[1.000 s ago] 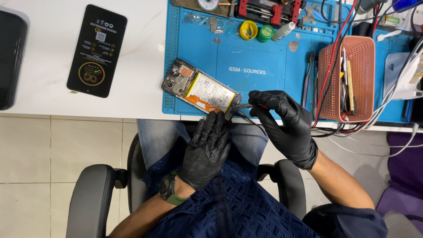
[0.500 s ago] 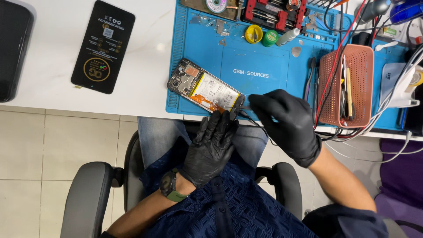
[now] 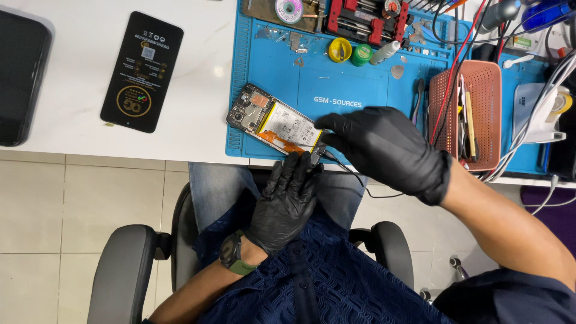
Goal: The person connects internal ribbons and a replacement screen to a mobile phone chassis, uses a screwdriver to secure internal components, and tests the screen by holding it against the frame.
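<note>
Seen from the head view: opened smartphone (image 3: 275, 125) lying on the blue repair mat (image 3: 348, 72), near its front edge. Left hand (image 3: 285, 201) bracing the phone's lower end, fingers loosely spread. Right hand (image 3: 384, 147) pinching a thin black cable (image 3: 360, 180) at that end.

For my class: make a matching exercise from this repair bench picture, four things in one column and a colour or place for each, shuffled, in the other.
Things:
1. opened phone
2. mesh basket
3. small round lid
4. wristwatch

Colour or place:
A. yellow, on the upper part of the mat
B. on the left arm, with a green strap
C. red, at the mat's right side, holding tools
D. at the mat's front edge, by both gloved hands

Pairs: 1-D, 2-C, 3-A, 4-B
</note>
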